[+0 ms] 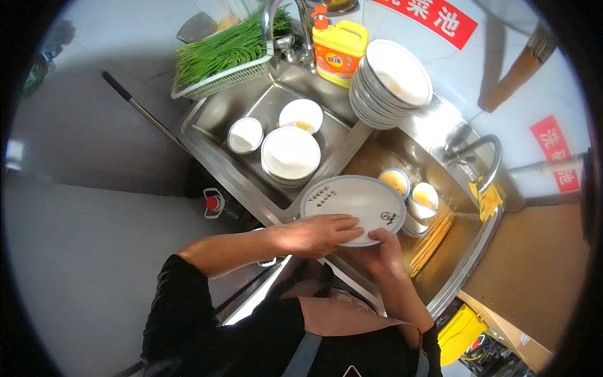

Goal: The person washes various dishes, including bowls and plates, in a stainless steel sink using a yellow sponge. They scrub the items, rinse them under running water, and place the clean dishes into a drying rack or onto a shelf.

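A large oval white plate [358, 202] with a blue rim, dark writing and a small drawing is held over the right sink basin, close to the divider. My right hand [386, 252] grips its near edge, thumb on the upper face and the other fingers mostly hidden underneath. Flat fingers of my left hand [322, 233] rest on the plate's near left part; its thumb is out of sight. Beyond the plate, a small bowl [395, 181] with yellowish residue and a white cup [424, 200] sit in the right basin, beside a bundle of chopsticks [431, 242].
In the left basin [212, 122] are stacked white bowls [290, 153] and smaller dishes. A tall bowl stack [393, 85] stands behind the divider, near a yellow detergent jug [339, 52]. Green stalks [226, 52] fill a basket. A yellow cloth [487, 200] hangs by the right faucet [494, 155].
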Demonstrator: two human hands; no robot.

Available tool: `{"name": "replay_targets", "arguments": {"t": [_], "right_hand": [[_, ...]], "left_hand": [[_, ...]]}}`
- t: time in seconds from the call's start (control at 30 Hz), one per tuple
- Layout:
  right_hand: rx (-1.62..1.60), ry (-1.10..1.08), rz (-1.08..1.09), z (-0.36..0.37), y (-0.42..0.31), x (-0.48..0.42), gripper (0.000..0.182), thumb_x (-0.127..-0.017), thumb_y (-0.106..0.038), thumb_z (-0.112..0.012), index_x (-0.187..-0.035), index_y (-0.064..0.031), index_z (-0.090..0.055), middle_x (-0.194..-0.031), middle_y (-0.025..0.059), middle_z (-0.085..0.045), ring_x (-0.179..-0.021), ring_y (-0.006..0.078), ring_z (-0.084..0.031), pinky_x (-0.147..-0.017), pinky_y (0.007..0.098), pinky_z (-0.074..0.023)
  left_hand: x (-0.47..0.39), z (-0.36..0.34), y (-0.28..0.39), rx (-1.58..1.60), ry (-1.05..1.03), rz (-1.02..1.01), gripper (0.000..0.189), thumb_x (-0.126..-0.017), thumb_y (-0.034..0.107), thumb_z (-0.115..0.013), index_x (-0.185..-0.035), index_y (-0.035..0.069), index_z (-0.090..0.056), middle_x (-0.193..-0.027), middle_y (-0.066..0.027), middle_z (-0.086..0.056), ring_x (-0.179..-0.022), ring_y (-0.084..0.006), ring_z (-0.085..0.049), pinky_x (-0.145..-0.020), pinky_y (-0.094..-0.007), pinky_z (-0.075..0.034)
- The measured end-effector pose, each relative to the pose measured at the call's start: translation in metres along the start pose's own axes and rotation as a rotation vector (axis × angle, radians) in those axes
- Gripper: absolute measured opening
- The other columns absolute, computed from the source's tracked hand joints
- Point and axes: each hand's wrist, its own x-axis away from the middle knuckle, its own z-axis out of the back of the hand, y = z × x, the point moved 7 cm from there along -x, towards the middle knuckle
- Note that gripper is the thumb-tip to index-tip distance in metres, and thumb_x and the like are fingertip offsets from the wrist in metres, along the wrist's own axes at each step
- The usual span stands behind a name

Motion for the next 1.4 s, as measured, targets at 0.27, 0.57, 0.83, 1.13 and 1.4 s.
{"name": "replay_targets", "arguments": {"t": [0.27, 0.57, 0.83, 1.13, 1.4], "right_hand": [[0.176, -0.065, -0.044, -0.046, 0.037, -0.109, 0.058, -0.067, 0.008, -0.046, -0.123, -0.0005, -0.034, -0.119, 0.0180, -0.045, -0.111, 0.0350, -0.046, -0.096, 0.0470, -0.0379], [0.118, -0.019, -0.058, -0.068, 0.057, -0.186, 0.055, -0.070, 0.007, -0.048, -0.123, 0.0015, -0.033, -0.117, 0.0195, -0.046, -0.109, 0.0348, -0.048, -0.094, 0.0474, -0.0398], [0.196, 0.063, -0.107, -0.076, 0.047, -0.213, 0.050, -0.071, 0.004, -0.050, -0.120, 0.0033, -0.037, -0.117, 0.0182, -0.047, -0.109, 0.0327, -0.047, -0.098, 0.0442, -0.0353], [0.182, 0.075, -0.132, -0.062, 0.050, -0.258, 0.048, -0.073, 0.004, -0.051, -0.119, 0.0047, -0.038, -0.118, 0.0180, -0.047, -0.109, 0.0317, -0.047, -0.096, 0.0415, -0.0378], [0.158, -0.027, -0.135, -0.079, 0.052, -0.287, 0.054, -0.071, 0.006, -0.051, -0.123, 0.0013, -0.036, -0.119, 0.0174, -0.046, -0.111, 0.0333, -0.046, -0.098, 0.0451, -0.0352]], "left_hand": [[0.046, 0.194, -0.209, 0.097, 0.455, 0.339, 0.038, -0.083, 0.010, -0.049, -0.120, 0.005, -0.048, -0.123, -0.0154, -0.049, -0.112, -0.0298, -0.048, -0.094, -0.0341, -0.038], [-0.024, 0.241, -0.408, -0.108, 0.571, 0.751, 0.029, -0.083, 0.015, -0.044, -0.102, -0.004, -0.054, -0.102, -0.0230, -0.056, -0.091, -0.0381, -0.054, -0.081, -0.0436, -0.043], [-0.037, 0.243, -0.441, 0.550, 0.761, 0.724, 0.028, -0.088, 0.022, -0.042, -0.092, -0.004, -0.053, -0.076, -0.0180, -0.060, -0.062, -0.0258, -0.060, -0.058, -0.0364, -0.048], [-0.040, 0.244, -0.447, 0.450, 0.680, 0.582, 0.018, -0.086, 0.015, -0.041, -0.086, -0.002, -0.047, -0.062, -0.0115, -0.057, -0.056, -0.0248, -0.056, -0.055, -0.0373, -0.044], [-0.049, 0.230, -0.491, 0.297, 0.658, 0.553, 0.022, -0.087, 0.017, -0.044, -0.092, -0.004, -0.045, -0.080, -0.0232, -0.058, -0.075, -0.0373, -0.056, -0.066, -0.0436, -0.044]]}}
